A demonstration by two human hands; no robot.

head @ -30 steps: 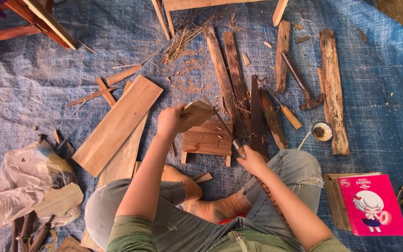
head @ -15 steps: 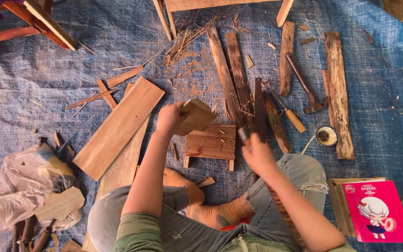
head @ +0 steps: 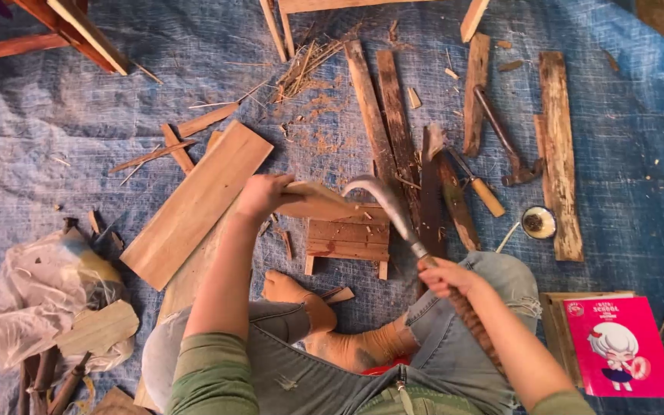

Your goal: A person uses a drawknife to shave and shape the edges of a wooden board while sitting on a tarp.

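I sit cross-legged on a blue tarp (head: 117, 115). My left hand (head: 263, 194) grips a flat piece of wood (head: 320, 204) and holds it over a small slatted wooden stand (head: 347, 240). My right hand (head: 446, 275) is closed on the handle of a curved blade (head: 382, 201), a sickle-like knife raised with its hooked tip near the wood piece. My bare feet (head: 324, 323) rest just below the stand.
Wide plank (head: 194, 204) lies to the left. Long weathered boards (head: 386, 115), a claw hammer (head: 505, 142), a wooden-handled tool (head: 476, 187) and a small round tin (head: 539, 222) lie to the right. A pink booklet (head: 616, 346) sits bottom right, a plastic bag (head: 40, 288) bottom left.
My right hand has lifted from beside the slatted stand, and the curved blade now shows raised toward the wood piece. My left hand has kept hold of the wood.
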